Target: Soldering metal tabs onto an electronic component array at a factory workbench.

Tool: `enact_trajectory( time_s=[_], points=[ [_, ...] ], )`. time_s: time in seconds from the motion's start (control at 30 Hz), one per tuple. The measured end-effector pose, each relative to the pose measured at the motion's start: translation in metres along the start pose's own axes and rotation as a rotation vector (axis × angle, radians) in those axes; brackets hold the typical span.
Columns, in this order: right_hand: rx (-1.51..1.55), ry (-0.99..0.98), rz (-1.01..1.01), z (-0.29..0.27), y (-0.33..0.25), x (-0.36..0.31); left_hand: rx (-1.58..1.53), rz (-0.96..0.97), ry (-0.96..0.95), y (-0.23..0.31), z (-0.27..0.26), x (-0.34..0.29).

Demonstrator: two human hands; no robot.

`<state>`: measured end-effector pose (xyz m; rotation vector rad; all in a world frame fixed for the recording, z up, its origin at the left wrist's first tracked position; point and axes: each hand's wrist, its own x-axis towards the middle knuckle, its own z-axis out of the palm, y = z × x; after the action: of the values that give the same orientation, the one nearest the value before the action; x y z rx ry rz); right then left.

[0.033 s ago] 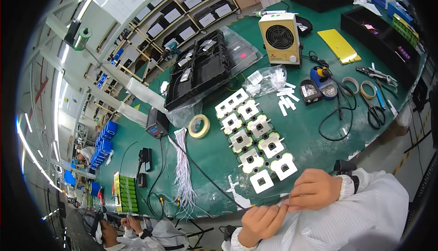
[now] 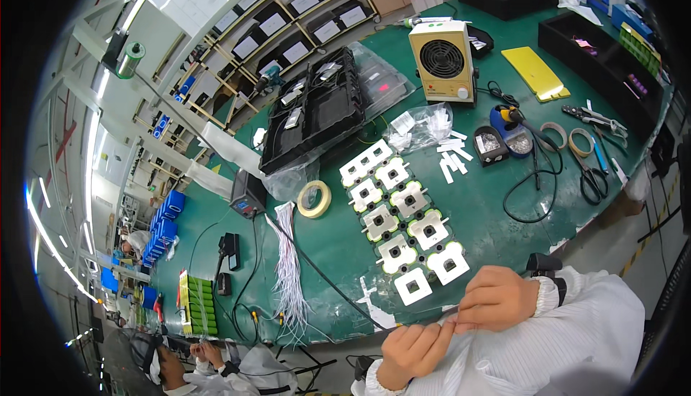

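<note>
At the table's front edge, my left hand (image 2: pixel 416 351) and my right hand (image 2: pixel 497 298) meet with fingertips pinched together. Whatever lies between them is too small or hidden to make out. Just beyond my hands lies a two-column battery pack (image 2: pixel 404 202) of cells in black holders, topped with white square pieces with light green edges. One white square frame (image 2: pixel 413 286) sits at its near end. A dark cable (image 2: pixel 324 276) runs over the table toward my left hand; I cannot tell whether the hand touches it.
White wires (image 2: pixel 289 274) and a tape roll (image 2: pixel 314 199) lie to the left. A fan unit (image 2: pixel 443 63), a soldering iron stand (image 2: pixel 512 133), white strips (image 2: pixel 454 157) and scissors (image 2: pixel 594 184) are farther off. A black case (image 2: pixel 317 108) stands behind. Another person's hands (image 2: pixel 207 353) work at lower left.
</note>
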<state>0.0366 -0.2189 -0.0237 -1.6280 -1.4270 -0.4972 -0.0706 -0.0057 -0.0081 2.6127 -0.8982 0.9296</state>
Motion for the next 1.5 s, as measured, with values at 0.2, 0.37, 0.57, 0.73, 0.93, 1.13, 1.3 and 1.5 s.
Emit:
enact_trajectory(
  time_s=[0.2, 0.37, 0.57, 0.73, 0.93, 1.13, 1.3, 1.5],
  points=[
    [0.085, -0.015, 0.082, 0.000, 0.004, -0.009, -0.022, -0.008, -0.002, 0.000, 0.007, 0.000],
    [-0.047, 0.097, 0.165, -0.023, 0.015, -0.015, 0.203, -0.084, 0.015, -0.032, -0.034, 0.004],
    [-0.049, 0.118, 0.221, -0.027, 0.020, -0.023, 0.182, -0.152, 0.096, -0.038, -0.018, -0.014],
    [-0.038, 0.041, 0.227, -0.021, 0.022, -0.028, 0.043, -0.341, 0.098, -0.018, 0.001, -0.049],
    [0.059, -0.026, 0.148, -0.010, 0.024, -0.024, -0.080, -0.474, 0.060, -0.005, 0.007, -0.066],
    [-0.001, -0.039, 0.124, -0.017, 0.030, -0.013, -0.035, -0.392, 0.131, -0.009, 0.006, -0.037],
    [0.008, 0.063, 0.337, -0.027, 0.049, -0.023, 0.049, -0.323, 0.090, -0.015, 0.004, -0.015],
    [1.248, 1.040, 1.286, -0.056, 0.118, -0.053, 0.054, -0.428, 0.078, -0.038, -0.012, -0.006]
  ],
)
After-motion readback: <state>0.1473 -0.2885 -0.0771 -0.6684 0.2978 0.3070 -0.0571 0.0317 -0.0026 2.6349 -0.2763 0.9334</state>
